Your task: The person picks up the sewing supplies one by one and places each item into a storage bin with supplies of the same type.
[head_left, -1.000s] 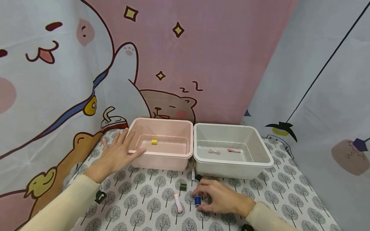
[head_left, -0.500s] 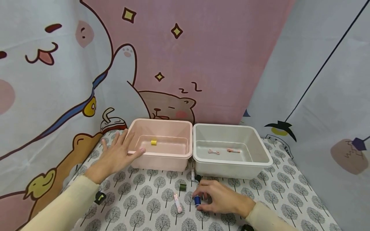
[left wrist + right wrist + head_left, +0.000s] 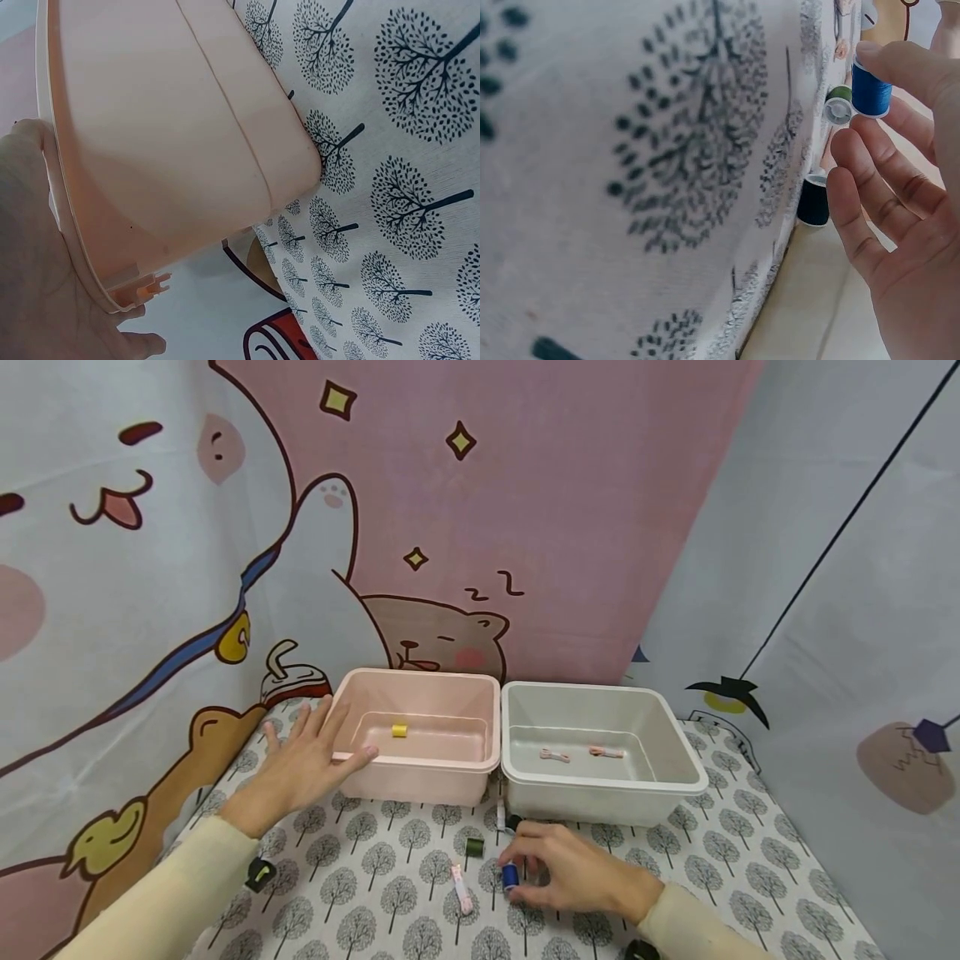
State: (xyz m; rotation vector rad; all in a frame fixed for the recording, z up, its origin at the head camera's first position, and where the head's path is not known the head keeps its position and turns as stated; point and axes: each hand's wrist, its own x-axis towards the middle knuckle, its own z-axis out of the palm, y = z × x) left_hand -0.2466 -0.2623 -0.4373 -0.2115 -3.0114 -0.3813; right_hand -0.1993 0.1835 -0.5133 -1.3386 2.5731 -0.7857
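My right hand [image 3: 573, 870] pinches a blue thread spool [image 3: 511, 877] between thumb and fingertips, close over the cloth; the right wrist view shows the thumb across the upper end of the spool [image 3: 871, 94]. My left hand [image 3: 296, 770] rests on the near left corner of the pink bin [image 3: 420, 783], fingers straight and thumb over the front rim. A green spool [image 3: 474, 847] and a slim pink clip-like piece [image 3: 462, 889] lie left of the blue spool. Beyond my right fingers is a black spool [image 3: 814, 201], partly hidden in the head view.
Inside the pink bin lies a yellow spool [image 3: 400, 732]. The off-white bin [image 3: 592, 802] beside it holds two small pink clip-like pieces [image 3: 606, 752]. A pale slim piece [image 3: 501, 814] lies before the gap between the bins. Printed curtains [image 3: 570, 527] hang behind.
The blue spool has shifted very slightly up and left in the right hand's pinch. The left hand has stayed on the pink bin.
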